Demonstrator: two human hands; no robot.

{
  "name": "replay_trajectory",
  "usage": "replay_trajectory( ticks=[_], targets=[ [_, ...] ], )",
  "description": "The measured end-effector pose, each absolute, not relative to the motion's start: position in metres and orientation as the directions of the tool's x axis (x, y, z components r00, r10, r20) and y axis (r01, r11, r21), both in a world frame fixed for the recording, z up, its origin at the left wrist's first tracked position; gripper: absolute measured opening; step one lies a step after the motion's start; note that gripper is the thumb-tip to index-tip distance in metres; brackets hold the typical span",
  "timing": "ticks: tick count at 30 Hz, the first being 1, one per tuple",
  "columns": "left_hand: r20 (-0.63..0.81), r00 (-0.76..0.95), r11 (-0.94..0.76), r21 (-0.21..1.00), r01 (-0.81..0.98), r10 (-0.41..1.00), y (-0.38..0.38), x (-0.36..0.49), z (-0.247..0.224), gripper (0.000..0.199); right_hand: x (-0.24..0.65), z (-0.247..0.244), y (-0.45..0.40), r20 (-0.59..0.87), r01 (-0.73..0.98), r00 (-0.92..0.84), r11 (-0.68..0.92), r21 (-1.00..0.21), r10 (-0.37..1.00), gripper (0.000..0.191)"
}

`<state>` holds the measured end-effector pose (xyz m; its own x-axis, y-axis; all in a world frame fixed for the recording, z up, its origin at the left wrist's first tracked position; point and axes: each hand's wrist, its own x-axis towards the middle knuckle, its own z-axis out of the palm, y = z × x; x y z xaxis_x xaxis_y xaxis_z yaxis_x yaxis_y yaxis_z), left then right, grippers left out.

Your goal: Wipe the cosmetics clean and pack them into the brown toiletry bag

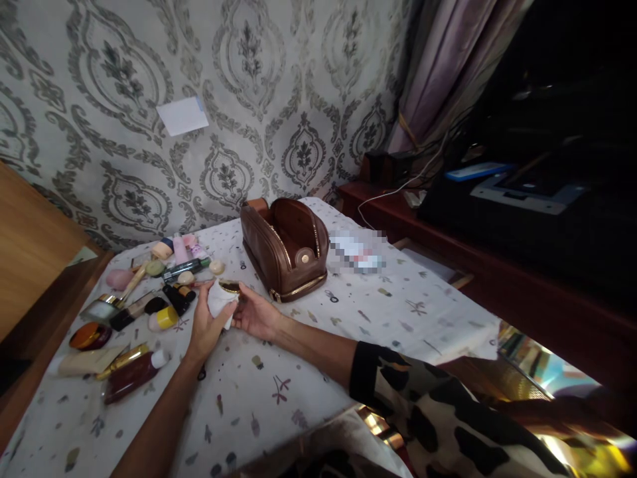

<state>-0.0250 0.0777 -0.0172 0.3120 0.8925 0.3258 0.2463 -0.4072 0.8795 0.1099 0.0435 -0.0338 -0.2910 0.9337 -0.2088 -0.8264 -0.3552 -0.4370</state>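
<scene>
Item (pixel 219 303), white and gold — left hand (pixel 206 322) gripped around it, right hand (pixel 257 315) curled onto its edge.

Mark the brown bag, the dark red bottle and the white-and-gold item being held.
Brown bag (pixel 265 257), head view: left side wall.
Dark red bottle (pixel 130 379), head view: middle of its body.
White-and-gold item (pixel 217 303), head view: white part.
</scene>
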Motion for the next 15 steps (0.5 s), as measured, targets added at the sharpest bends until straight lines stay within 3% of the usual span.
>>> replay_trajectory(
  ticks=[7, 15],
  targets=[
    [0.398, 0.266, -0.456, 0.864, 0.212, 0.878, 0.0770, -0.0252, -0.0186, 0.044, 0.1134, -0.0333, 0.0429, -0.192, -0.823, -0.336, -0.386, -0.416, 0.922, 0.031],
    [0.275, 0.096, -0.286, 0.950, 0.129, 0.957, 0.0820, -0.0246, -0.0209, 0.051, 0.1128, -0.0339, 0.0436, -0.171, -0.825, -0.343, -0.383, -0.415, 0.924, 0.032]
  ],
)
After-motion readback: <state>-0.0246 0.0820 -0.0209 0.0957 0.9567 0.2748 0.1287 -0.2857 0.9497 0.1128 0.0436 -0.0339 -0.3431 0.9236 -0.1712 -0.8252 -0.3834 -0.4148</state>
